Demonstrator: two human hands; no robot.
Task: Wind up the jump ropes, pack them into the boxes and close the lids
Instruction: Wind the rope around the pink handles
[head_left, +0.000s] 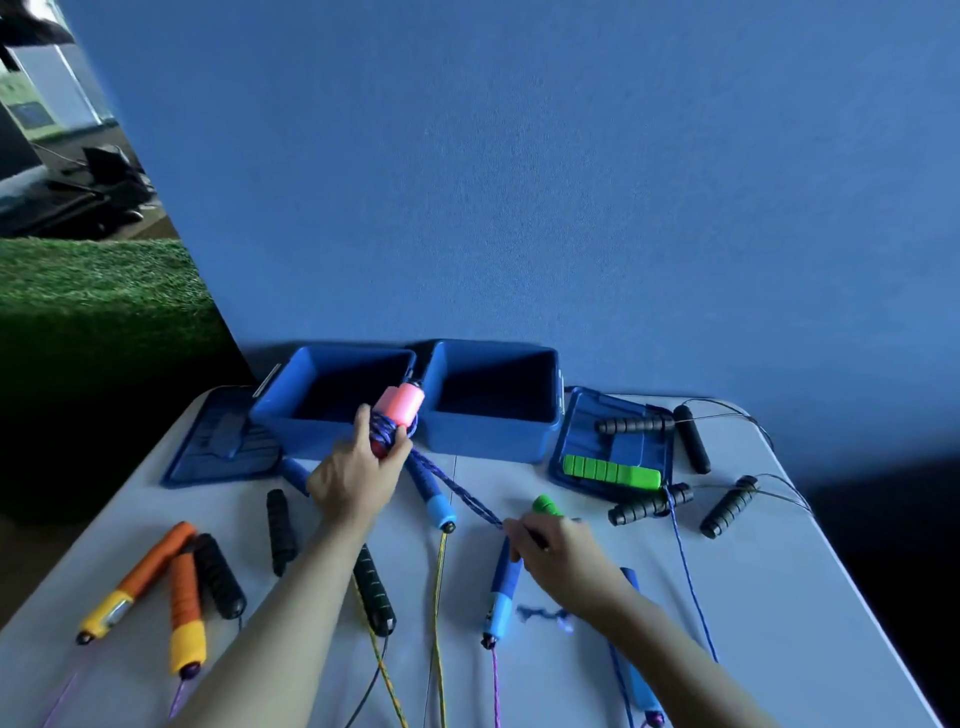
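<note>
Head view: nearest the person, several rope handles are laid on the white table (519, 691) w/ cords running off the near edge. At the left, two orange-and-yellow handles (156, 587) are seen beside a black foam handle (218, 577); nearer the middle, another black handle (373, 592) and a blue handle (501, 587) w/ a purple cord.

Further in, the right hand (563, 561) is closed in a pinch on the braided blue rope (462, 493), which is stretched taut up-left to the left hand (356, 475). A green handle (546, 505) is seen just behind the right hand; whether it's touched can't be told. The left hand is wrapped around a pink handle (400, 408), held tilted above the table, w/ several turns of the blue rope wound round its lower part.

Behind the hands, two open blue boxes (410, 436) are set side by side against the blue wall (519, 182); nothing is seen inside them. A blue lid (218, 447) is laid flat left of the boxes. A second lid (654, 452) is laid on the right, w/ a green block (610, 470) and a black handle on it. More black handles (727, 506) w/ thin cords are scattered at the far right.
</note>
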